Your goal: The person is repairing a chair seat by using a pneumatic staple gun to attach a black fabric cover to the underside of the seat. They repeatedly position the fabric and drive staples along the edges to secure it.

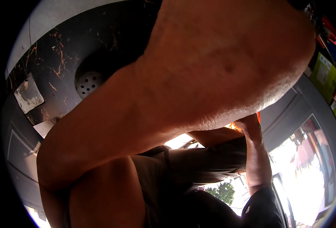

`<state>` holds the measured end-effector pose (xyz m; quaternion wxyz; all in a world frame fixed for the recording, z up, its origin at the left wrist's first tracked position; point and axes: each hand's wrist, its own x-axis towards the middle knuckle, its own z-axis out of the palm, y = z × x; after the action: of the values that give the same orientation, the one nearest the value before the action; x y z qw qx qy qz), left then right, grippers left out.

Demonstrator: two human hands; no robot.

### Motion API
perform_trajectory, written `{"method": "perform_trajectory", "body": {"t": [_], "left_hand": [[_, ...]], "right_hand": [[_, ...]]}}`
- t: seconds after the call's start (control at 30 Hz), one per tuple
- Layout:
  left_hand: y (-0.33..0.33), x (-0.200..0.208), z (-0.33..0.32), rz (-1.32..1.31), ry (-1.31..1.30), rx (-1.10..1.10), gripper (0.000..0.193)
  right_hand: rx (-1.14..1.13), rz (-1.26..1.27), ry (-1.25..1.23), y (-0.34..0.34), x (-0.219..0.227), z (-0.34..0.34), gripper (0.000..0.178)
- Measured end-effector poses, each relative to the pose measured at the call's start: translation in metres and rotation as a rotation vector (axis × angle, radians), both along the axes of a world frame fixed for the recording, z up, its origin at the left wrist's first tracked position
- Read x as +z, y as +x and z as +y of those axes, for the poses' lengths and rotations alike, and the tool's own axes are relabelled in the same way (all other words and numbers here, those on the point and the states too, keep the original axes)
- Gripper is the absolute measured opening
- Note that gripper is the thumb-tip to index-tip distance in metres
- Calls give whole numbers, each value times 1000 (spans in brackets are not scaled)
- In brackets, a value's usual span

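Hand (251, 127) is all that is showing of any fingers here, a small one at right of centre, reaching up on a slim bare arm whose dark sleeve (265, 205) is rising from the lower edge. It is meeting an orange thing (234, 126), which is peeking out just under the rim of a far larger forearm. I cannot tell whether the fingers are spread, pressed together or pinching it, since the upper part of the hand is hiding behind that forearm. Whether it is the wearer's own hand is not telling either. The big bare forearm (198, 76) is filling most of the view very close to the lens, running from a bent elbow (48, 167) at lower left up to the top right, where its hand is lying outside the frame. Below it, khaki cloth (206, 159) with a narrow strap (167, 155) is lying between the two arms. Farther out, a dark marbled surface (57, 57) with orange veins is showing at upper left, carrying a round white perforated disc (88, 83) and a pale scuffed patch (29, 95). Green boxes (324, 76) are stacking along the right rim beside a grey panel (285, 110), and a green tree (225, 192) is showing in bright daylight at lower right.
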<state>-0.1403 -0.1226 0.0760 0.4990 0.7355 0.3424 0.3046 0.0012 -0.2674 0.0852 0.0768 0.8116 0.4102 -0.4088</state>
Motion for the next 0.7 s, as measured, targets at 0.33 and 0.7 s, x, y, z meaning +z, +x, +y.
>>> {"method": "perform_trajectory", "body": {"t": [0.33, 0.7], "left_hand": [[-2, 1, -5, 28, -2, 16, 81], [0, 0, -5, 23, -4, 11, 82]], "right_hand": [[11, 85, 4, 11, -6, -34, 35], [-107, 147, -26, 12, -14, -30, 33]]}}
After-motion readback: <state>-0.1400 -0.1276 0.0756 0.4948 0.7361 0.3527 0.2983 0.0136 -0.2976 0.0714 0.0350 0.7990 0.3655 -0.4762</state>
